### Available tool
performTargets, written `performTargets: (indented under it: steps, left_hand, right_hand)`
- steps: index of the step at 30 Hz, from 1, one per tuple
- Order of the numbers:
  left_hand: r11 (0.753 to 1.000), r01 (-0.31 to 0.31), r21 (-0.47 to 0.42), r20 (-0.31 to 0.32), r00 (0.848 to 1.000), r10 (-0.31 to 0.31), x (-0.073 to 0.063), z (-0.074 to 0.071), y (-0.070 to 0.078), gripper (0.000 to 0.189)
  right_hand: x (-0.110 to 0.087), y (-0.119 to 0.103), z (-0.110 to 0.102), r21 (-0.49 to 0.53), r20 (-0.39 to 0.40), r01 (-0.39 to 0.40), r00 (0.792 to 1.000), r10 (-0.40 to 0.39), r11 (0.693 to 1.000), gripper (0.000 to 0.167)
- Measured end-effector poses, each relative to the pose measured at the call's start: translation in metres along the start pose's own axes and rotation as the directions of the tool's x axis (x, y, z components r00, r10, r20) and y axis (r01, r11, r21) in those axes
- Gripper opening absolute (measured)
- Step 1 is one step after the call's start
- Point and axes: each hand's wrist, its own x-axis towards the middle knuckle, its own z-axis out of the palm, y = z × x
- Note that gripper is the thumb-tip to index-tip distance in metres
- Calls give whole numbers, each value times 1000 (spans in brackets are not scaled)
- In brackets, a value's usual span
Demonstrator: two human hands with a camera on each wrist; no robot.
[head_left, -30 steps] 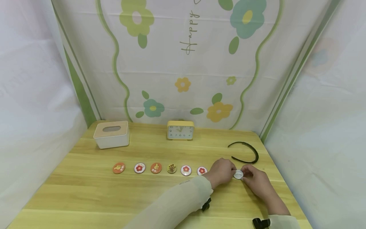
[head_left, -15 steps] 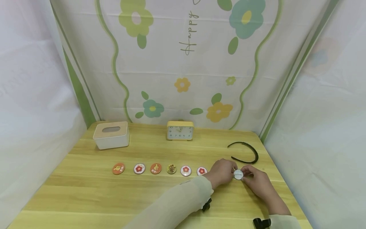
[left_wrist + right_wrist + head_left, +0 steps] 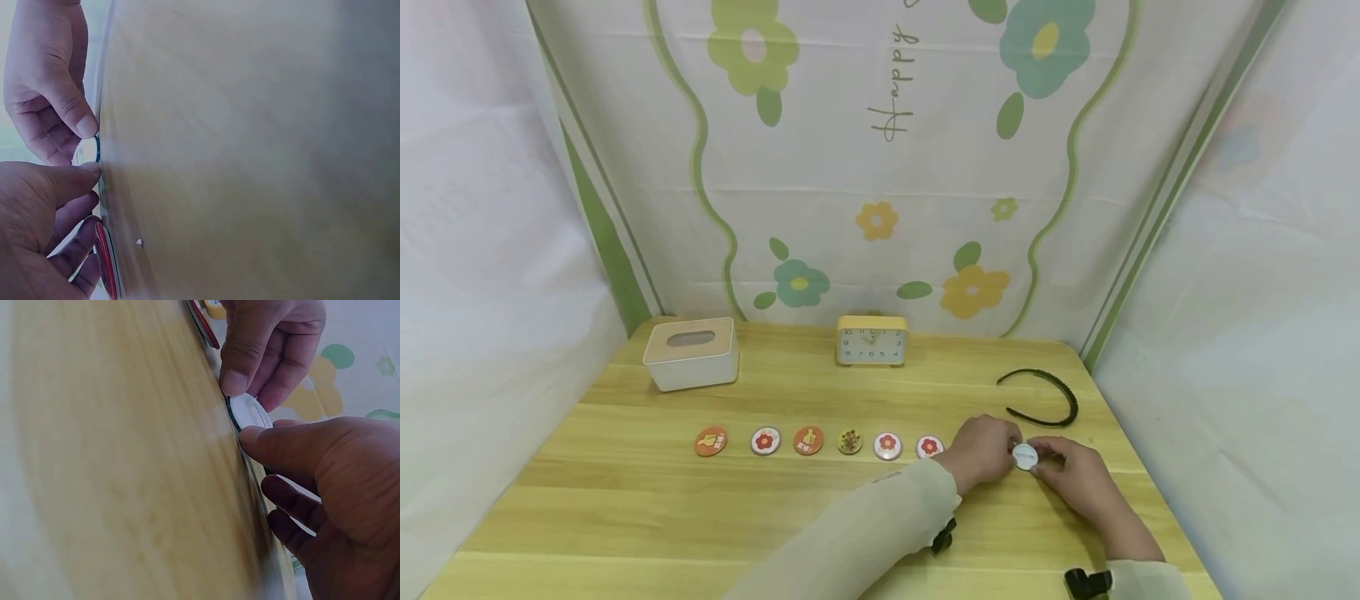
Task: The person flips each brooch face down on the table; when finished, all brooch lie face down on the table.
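A round badge (image 3: 1025, 456), plain pale side up, is between my two hands at the table's right side. Its left edge is pinched by my left hand (image 3: 983, 450), its right edge by my right hand (image 3: 1075, 475). In the right wrist view, the right thumb lies on the near rim of the badge (image 3: 249, 412) and the left thumb touches the far rim. The left wrist view shows both thumbs close to the tabletop, with only a sliver of the badge visible. Just left of my left hand lies a red-flower badge (image 3: 929, 447), partly covered by the hand.
Several picture badges, among them an orange thumbs-up one (image 3: 808, 440) and a yellow one (image 3: 850, 442), lie in a row leftward. Behind are a tissue box (image 3: 692, 358), a yellow clock (image 3: 872, 342) and, at right, a black headband (image 3: 1063, 396). Fabric walls enclose the table (image 3: 662, 517).
The badge between my hands has tilted slightly, so its pale side shows more fully and with less glare. Both hands stay almost in place.
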Motion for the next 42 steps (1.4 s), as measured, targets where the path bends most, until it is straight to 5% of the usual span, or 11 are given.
performTargets:
  steps: [14,29,42]
  left_hand:
    - [999,-50,5,5,999,50,1,2,-2,6]
    - [999,-50,-12,3,999,50,0,2,-3,20]
    - [986,9,-164,39,999,-3,-12,-15,-8,41]
  right_hand:
    - [1,3,2,-38,38,39,999,-38,999,36]
    - [1,0,3,-75,60,66,996,-62,995,33]
    - [0,3,3,-47,43,43,998,-41,998,32]
